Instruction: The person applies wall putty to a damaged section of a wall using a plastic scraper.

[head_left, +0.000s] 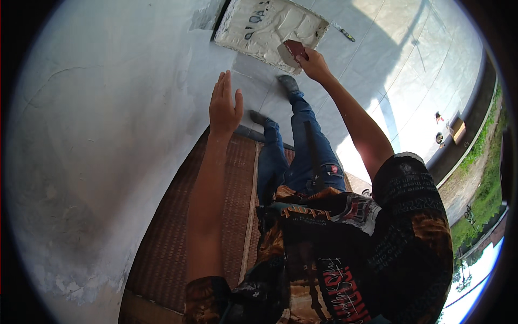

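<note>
My left hand [225,105] is flat and open, fingers spread against the grey-white plastered wall [108,108], holding nothing. My right hand [312,63] reaches out to a shallow tray of white plaster [253,27] and grips a trowel [290,51] with a dark red handle, its blade resting in the white paste at the tray's lower edge. My legs in blue jeans [294,156] and grey shoes [288,83] stretch toward the tray.
I sit on a brown woven mat [226,205] by the wall. A pale floor [410,70] spreads beyond, with a small tool [343,32] lying on it, a wooden box [457,128] at its edge, and grass [483,200] past that.
</note>
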Demonstrator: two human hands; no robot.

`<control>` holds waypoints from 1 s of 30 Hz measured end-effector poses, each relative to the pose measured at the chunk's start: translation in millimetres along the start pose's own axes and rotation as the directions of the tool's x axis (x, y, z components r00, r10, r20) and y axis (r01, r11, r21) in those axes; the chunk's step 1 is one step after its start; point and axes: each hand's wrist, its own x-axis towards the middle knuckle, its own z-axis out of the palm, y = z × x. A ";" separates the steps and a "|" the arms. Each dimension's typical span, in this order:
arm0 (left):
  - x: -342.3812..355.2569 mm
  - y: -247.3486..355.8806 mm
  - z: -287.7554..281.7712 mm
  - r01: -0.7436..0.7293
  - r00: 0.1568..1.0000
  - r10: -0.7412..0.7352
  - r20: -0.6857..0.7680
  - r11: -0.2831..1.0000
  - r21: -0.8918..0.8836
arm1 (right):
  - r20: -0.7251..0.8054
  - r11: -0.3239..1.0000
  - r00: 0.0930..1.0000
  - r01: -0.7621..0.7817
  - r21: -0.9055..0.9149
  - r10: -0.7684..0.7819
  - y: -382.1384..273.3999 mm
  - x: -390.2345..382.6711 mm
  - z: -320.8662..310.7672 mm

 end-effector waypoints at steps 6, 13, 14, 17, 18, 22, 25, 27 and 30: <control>-3.9 -1.0 40.0 0.044 0.998 -0.040 0.056 0.996 -0.073 | 0.076 0.973 0.988 0.146 -0.179 -0.134 22.2 52.6 39.7; -22.8 0.6 52.1 0.150 0.986 -0.138 0.096 0.980 -0.133 | 0.197 0.887 0.956 0.278 -0.369 -0.218 22.0 104.8 79.5; -21.5 2.0 54.8 0.149 0.986 -0.136 0.097 0.979 -0.141 | 0.196 0.863 0.949 0.309 -0.399 -0.248 31.4 115.2 81.1; -42.8 -10.2 41.0 0.223 0.972 -0.213 0.097 0.969 -0.103 | 0.301 0.870 0.925 0.336 -0.360 -0.233 18.1 122.8 118.3; -38.7 -6.9 47.1 0.223 0.972 -0.211 0.103 0.967 -0.121 | 0.295 0.866 0.929 0.327 -0.378 -0.222 34.1 135.1 116.1; -30.3 -0.4 63.5 0.221 0.974 -0.207 0.092 0.957 -0.187 | 0.339 0.852 0.876 0.442 -0.279 -0.343 71.9 162.8 99.3; -46.8 -9.4 53.6 0.261 0.965 -0.251 0.080 0.954 -0.149 | 0.428 0.858 0.845 0.450 -0.247 -0.320 55.1 154.2 103.5; -51.5 -11.7 50.6 0.269 0.963 -0.262 0.066 0.952 -0.147 | 0.464 0.858 0.831 0.453 -0.243 -0.307 53.7 150.5 97.5; -48.7 -9.3 53.4 0.265 0.964 -0.259 0.056 0.949 -0.170 | 0.456 0.908 0.852 0.375 -0.187 -0.258 70.4 152.6 82.0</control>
